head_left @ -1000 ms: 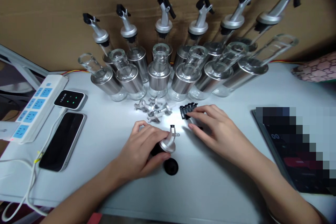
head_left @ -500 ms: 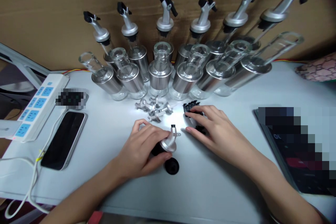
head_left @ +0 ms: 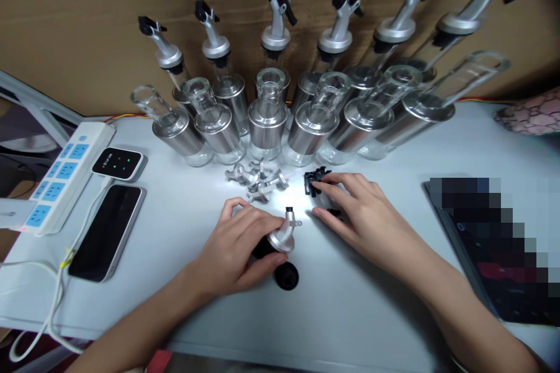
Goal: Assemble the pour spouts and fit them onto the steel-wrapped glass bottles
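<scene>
My left hand [head_left: 245, 245] is closed round a silver pourer spout [head_left: 284, 236] with a black base, its narrow tip pointing up. Just below it a round black piece [head_left: 286, 275] lies on the table. My right hand [head_left: 354, 207] has its fingers apart, the fingertips at a small pile of black levers [head_left: 315, 179]; whether they touch one is hard to tell. Under that palm another black part is mostly hidden. Several loose silver spout pieces [head_left: 258, 180] lie in a heap between the hands and the bottles.
Behind stand open glass bottles with steel sleeves [head_left: 268, 122], and bottles with pourers fitted [head_left: 275, 35]. At the left are a power strip [head_left: 65, 175], a small white-edged device [head_left: 119, 164], a phone [head_left: 107, 233] and cables. A dark tablet-like object [head_left: 476, 256] lies right; patterned cloth [head_left: 534, 112] shows behind it.
My right hand's fingertips have shifted slightly over the black levers, the index finger drawing in a little. My left hand holds the spout as before.
</scene>
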### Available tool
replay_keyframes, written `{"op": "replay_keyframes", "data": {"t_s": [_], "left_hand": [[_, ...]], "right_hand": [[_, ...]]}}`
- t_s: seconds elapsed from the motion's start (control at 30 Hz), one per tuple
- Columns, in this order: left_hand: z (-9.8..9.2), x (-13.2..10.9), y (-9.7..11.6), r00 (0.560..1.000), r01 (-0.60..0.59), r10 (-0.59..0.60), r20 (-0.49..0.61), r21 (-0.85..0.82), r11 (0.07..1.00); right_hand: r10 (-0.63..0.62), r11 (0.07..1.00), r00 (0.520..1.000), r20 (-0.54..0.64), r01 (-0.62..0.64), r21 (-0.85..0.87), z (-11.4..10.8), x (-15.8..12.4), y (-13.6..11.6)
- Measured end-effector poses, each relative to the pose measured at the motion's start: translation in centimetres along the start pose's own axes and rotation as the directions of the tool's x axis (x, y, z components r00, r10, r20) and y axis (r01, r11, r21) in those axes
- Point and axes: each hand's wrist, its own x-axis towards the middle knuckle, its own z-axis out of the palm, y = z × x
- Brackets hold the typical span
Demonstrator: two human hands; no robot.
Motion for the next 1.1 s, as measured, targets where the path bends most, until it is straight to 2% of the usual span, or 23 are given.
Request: {"op": "replay_keyframes", "data": {"t_s": [0.27, 0.5, 0.9, 1.1], "left_hand": [[-0.07, 0.05, -0.02, 1.000, -0.003, 0.003, -0.005, 0.006, 1.000], [-0.15, 0.29, 0.11, 1.000, -0.012, 0.012, 0.022, 0.028, 1.000], [-0.16, 0.28, 0.11, 0.999, -0.005, 0.004, 0.039, 0.024, 1.000], [-0.16, 0.35, 0.11, 0.999, -0.006, 0.005, 0.034, 0.021, 1.000]], "right_hand": [[0.000, 0.999, 1.000, -0.007, -0.001, -0.037, 0.06, 0.05, 0.08], [-0.047, 0.999, 0.999, -0.023, 0.047, 0.005, -0.28, 0.15, -0.21], [-0.025, 1.000, 1.000, 0.007, 0.025, 0.017, -0.18, 0.09, -0.17], [-0.074, 0.997, 0.997, 0.026, 0.073, 0.032, 0.02, 0.05, -0.37]]}}
